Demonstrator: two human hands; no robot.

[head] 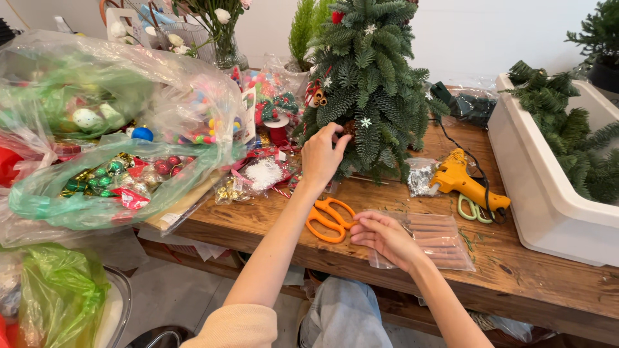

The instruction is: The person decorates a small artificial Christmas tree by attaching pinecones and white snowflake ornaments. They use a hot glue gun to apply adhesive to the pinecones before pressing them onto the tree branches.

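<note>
Wooden planks make up the worktable [516, 270], set against a pale wall and crowded with craft supplies.

One left hand [320, 158] reaches up to the small evergreen tree [371, 84]; its fingers [335, 132] are bunched together and pressed into the lower branches, the tips closed on something small and brown that is too hidden among the needles to name. One right hand [385, 237] rests low on the table, its fingers [362, 222] loosely curled and lying on the near corner of a clear plastic bag of cinnamon sticks [432, 241]; whether they pinch the plastic or only touch it I cannot tell.

That single tree stands upright at the middle back of the table, dense and dark green, with a few white snowflake ornaments, a red ball near its top and a red-and-white trim on its left side.

Just beside the right hand lies one pair of orange scissors [329, 219], between the two forearms. To the right of the bag sit one yellow glue gun [461, 183] and one pair of pale green scissors [472, 209], partly under it. One white trough [548, 193] holding loose fir branches stands at the right edge. Left of the tree, several clear and green plastic bags of ornaments [109, 174] are heaped; I count at least three.
</note>
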